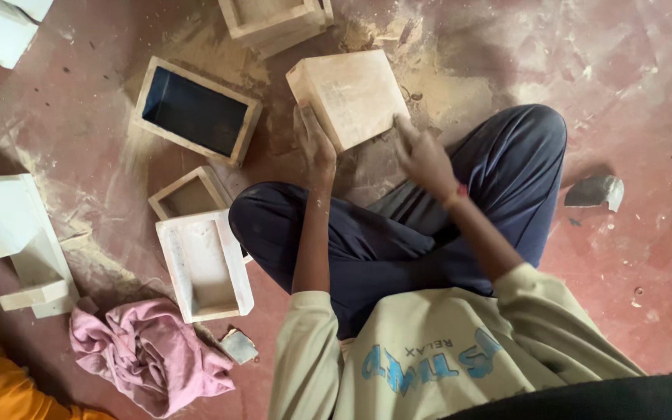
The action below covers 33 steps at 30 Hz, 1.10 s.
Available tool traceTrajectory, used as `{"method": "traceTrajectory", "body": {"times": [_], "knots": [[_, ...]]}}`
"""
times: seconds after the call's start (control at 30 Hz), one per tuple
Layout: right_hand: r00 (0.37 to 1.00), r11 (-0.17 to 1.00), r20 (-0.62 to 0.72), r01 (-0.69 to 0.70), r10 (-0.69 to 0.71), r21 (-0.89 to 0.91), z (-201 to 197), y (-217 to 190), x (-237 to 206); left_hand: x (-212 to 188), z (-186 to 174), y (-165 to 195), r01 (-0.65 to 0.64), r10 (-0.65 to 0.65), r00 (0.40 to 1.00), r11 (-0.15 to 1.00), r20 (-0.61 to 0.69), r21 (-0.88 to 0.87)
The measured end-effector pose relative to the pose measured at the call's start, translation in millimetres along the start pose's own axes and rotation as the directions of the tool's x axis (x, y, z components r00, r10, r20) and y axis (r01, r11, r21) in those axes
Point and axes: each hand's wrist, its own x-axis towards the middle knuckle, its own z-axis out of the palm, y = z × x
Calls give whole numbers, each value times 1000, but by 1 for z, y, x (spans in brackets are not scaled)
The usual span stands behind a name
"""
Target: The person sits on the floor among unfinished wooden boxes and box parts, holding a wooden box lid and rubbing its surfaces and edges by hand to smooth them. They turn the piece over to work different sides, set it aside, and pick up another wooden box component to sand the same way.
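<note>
Both hands steadied a pale square wooden box (350, 95) on the dusty red floor (647, 257). The left hand (315, 144) gripped its near-left edge. The right hand (423, 155) lay open-fingered against its near-right edge.

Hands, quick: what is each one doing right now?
Left hand: gripping the left edge of the wooden box.
Right hand: fingers spread, pressed against the box's right edge; grip unclear.
</note>
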Motion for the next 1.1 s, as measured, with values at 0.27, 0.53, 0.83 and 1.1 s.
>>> {"method": "traceTrajectory", "body": {"times": [0.27, 0.53, 0.83, 1.1], "knots": [[956, 979, -227, 161, -187, -127, 11, 7, 12, -5, -2, 6, 27, -23, 999, 990, -34, 136], [945, 968, -220, 219, -243, -126, 41, -13, -41, 9, -8, -17, -94, 93, 994, 996, -58, -5], [959, 953, -202, 140, -198, -270, 32, 18, 28, 4, -9, -5, -61, 61, 998, 995, -1, -79], [922, 957, -269, 243, -278, -156, 48, -5, -24, 11, -16, -12, -39, 39, 998, 999, -51, -6]]}}
